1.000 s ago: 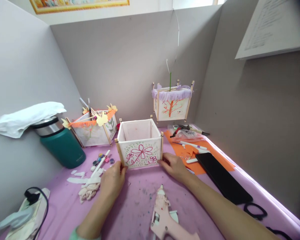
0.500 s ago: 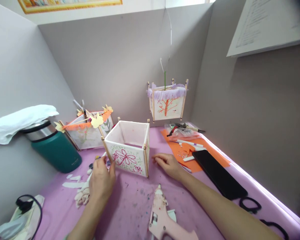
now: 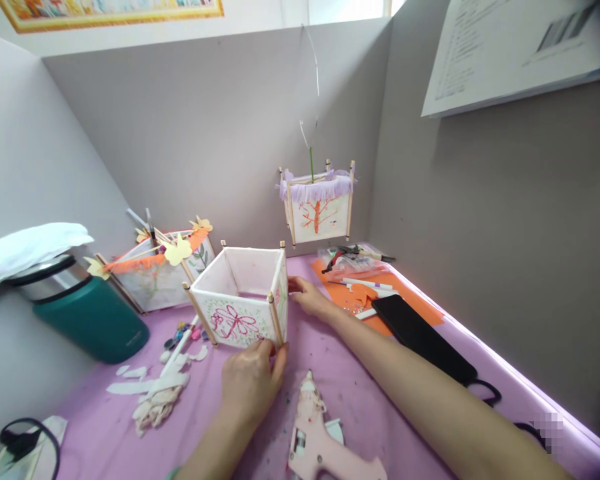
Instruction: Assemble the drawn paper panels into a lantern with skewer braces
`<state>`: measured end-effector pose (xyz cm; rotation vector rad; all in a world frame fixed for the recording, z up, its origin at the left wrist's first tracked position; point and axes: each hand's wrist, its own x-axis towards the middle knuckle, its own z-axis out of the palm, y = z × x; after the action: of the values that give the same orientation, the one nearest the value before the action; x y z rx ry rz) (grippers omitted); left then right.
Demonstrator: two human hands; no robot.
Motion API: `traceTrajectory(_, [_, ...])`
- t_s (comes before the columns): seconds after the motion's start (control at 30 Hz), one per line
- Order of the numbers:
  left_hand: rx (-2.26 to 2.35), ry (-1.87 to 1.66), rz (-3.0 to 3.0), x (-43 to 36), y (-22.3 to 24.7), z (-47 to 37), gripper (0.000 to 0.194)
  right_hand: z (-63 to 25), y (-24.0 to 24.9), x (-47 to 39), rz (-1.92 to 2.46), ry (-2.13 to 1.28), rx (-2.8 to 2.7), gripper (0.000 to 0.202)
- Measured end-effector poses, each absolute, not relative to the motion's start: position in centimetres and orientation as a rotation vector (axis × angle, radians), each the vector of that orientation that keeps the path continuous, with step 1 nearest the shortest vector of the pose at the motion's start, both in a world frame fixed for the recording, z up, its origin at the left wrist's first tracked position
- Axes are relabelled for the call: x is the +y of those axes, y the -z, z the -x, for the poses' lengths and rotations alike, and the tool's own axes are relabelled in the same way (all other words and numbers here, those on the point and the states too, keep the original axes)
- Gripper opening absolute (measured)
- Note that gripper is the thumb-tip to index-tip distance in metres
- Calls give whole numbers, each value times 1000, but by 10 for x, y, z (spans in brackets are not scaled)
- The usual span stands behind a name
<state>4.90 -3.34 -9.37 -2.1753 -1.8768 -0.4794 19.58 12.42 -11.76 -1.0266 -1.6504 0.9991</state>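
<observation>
A square white lantern frame (image 3: 233, 320) with wooden corner sticks stands on the purple tablecloth, its top uncovered. Its front panel has a magenta flower drawing and green specks. My left hand (image 3: 253, 380) pinches the base of its front right corner stick between thumb and fingers. On the lantern's far right side, my right hand (image 3: 307, 297) has its fingers curled at the rear edge, with the tips partly hidden behind the panel. A pink hot glue gun (image 3: 317, 433) lies in front of the lantern, to the right of my left hand.
At left are a decorated lantern (image 3: 165, 287), a green bottle (image 3: 90, 313) and white scraps (image 3: 165, 387). Another lantern (image 3: 320, 213) hangs at the back on a wire. To the right lie an orange sheet (image 3: 425, 317) with tools and a black phone-like slab (image 3: 425, 340).
My left hand has gone from the lantern's left corner stick to its front right one. My right hand has moved forward to the lantern's rear right edge. The view has shifted right.
</observation>
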Motion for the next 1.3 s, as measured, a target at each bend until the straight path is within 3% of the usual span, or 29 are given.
traceTrajectory(0.3, [-2087, 272, 2013, -37, 79, -15, 34, -230, 118, 88, 1093, -853, -1709, 24])
traceTrajectory(0.73, [-2193, 240, 1934, -25, 78, 8, 27, -226, 123, 65, 1136, -608, -1912, 13])
traceTrajectory(0.87, [-2246, 381, 1937, -14, 83, 21, 25, -225, 119, 57, 1093, -564, -1979, 7])
traceTrajectory(1.03, [-2320, 831, 1902, 4, 93, 42, 20, -219, 111, 44, 991, -595, -2092, 7])
traceTrajectory(1.2, [-2323, 1029, 1888, 13, 101, 52, 27, -215, 105, 36, 750, -793, -2292, 17])
traceTrajectory(1.3, [-2286, 1121, 1855, 7, 97, 47, 26, -217, 107, 41, 853, -761, -2141, 28])
